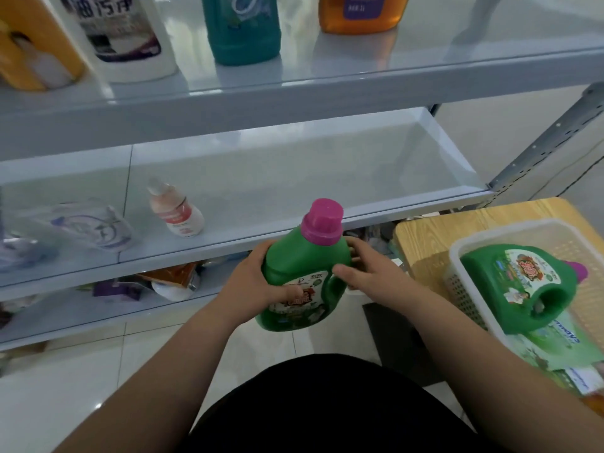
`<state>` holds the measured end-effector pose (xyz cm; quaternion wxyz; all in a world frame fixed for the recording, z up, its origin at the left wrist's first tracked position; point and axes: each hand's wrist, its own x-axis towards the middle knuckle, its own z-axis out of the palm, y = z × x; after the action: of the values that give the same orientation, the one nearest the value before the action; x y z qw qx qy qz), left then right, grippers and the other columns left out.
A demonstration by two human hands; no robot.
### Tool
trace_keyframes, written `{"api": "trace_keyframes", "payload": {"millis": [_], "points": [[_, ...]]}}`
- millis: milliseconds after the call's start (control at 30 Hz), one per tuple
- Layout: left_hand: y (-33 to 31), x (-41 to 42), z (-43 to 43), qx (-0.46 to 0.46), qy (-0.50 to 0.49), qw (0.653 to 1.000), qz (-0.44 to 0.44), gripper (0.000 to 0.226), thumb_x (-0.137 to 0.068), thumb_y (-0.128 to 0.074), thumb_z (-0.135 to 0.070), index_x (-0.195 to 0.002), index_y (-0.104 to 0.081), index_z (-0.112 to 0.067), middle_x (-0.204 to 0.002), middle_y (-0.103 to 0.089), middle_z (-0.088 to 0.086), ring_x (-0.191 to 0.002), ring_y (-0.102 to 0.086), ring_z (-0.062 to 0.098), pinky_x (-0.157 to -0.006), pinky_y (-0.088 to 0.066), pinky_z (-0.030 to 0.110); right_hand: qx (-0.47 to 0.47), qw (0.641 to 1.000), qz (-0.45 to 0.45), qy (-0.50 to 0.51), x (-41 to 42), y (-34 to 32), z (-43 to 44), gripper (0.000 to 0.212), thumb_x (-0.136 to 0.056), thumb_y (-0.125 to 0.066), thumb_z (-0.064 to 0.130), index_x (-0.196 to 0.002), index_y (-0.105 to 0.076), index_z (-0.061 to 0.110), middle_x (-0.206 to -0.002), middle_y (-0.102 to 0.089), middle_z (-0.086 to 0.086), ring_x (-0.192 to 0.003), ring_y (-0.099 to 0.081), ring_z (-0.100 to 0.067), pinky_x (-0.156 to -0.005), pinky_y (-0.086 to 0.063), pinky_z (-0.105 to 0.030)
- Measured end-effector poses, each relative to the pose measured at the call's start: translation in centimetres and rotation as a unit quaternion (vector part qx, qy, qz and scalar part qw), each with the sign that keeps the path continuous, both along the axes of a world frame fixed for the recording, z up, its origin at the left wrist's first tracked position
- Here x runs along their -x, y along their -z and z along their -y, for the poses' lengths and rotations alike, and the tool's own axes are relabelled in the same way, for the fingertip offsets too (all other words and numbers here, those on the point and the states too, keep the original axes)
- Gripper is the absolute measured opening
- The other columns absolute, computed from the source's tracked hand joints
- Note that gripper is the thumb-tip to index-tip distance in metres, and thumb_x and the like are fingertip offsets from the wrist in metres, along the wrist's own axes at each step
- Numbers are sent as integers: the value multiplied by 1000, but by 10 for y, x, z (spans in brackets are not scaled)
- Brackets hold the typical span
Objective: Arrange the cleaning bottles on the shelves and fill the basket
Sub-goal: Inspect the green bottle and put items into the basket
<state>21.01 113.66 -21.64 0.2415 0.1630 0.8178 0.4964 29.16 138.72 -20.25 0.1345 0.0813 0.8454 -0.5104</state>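
Observation:
I hold a green detergent bottle (304, 266) with a pink cap upright in front of the middle shelf (294, 178). My left hand (251, 279) grips its left side, thumb across the label. My right hand (366, 269) grips the handle side, fingers curled behind it. A second green bottle (519, 286) lies on its side in the white basket (490, 237) at the right, above some flat packets. On the top shelf (359, 76) stand a yellow bottle (32, 47), a white one (124, 37), a teal one (242, 27) and an orange one (359, 11).
The basket sits on a wooden table (425, 230) right of the shelving. A small pinkish bottle (176, 209) and a clear pouch (94, 227) stand on the middle shelf's left part. Mixed packets (163, 282) lie on the bottom shelf. A grey upright post (549, 138) is at the right.

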Motion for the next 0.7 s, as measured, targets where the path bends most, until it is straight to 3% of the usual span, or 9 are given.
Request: {"api": "trace_keyframes", "payload": {"millis": [67,133,200,267,333,467,600,700], "points": [[-1,1,9,-8,4,1000,6,77,-49,-90,-56,-108,-45,-76,-109,-61,-43,-100,-59,-20,-77,-49,12,-48,999,7,5,-1,8,8,51,-89,-69,51,-126,-39,72,-113,-60,36,-109,-61,6,-92,-55,-29],[1,2,15,-13,6,1000,13,77,-49,-91,-54,-109,-46,-74,-110,-63,-40,-100,-61,-16,-80,-52,19,-83,996,-4,35,-1,17,15,52,-97,-67,33,-137,-43,56,-106,-61,31,-108,-65,-5,-89,-58,-32],[6,4,17,-17,7,1000,16,79,-50,-92,-54,-113,-46,-70,-112,-65,-35,-102,-63,-12,-84,-55,25,-76,993,-11,87,-2,23,22,47,-99,-65,24,-130,-50,55,-102,-66,26,-102,-67,-6,-86,-60,-35],[9,6,15,-20,15,1000,17,81,-51,-92,-54,-117,-46,-68,-115,-65,-31,-105,-63,-8,-88,-56,29,-71,990,-25,123,-4,24,25,54,-99,-64,21,-112,-49,72,-94,-67,30,-91,-66,4,-78,-59,-27],[10,10,10,-21,32,999,16,82,-52,-91,-57,-116,-43,-72,-115,-63,-36,-104,-61,-13,-85,-55,24,-80,986,-33,142,-5,22,23,62,-100,-63,21,-104,-46,80,-88,-65,36,-86,-64,8,-73,-54,-19],[13,22,-5,-16,67,998,5,75,-63,-90,-50,-127,-50,-57,-121,-66,-27,-109,-62,-8,-90,-57,26,-88,981,-39,170,4,22,-2,47,-101,-59,15,-131,-57,51,-104,-67,21,-103,-65,-9,-86,-57,-34],[19,39,-24,23,48,998,-29,54,-78,-83,-37,-125,-56,-41,-114,-68,-20,-102,-66,-5,-93,-58,28,-108,971,-61,204,23,16,-41,48,-100,-58,11,-133,-58,46,-96,-61,29,-91,-61,1,-67,-44,-13],[27,54,-39,93,41,993,-61,47,-85,-72,-37,-129,-56,-34,-121,-65,-16,-103,-65,1,-93,-56,30,-107,965,-78,224,43,8,-69,48,-100,-57,15,-129,-55,54,-90,-61,34,-85,-57,13,-62,-40,-8]]}}
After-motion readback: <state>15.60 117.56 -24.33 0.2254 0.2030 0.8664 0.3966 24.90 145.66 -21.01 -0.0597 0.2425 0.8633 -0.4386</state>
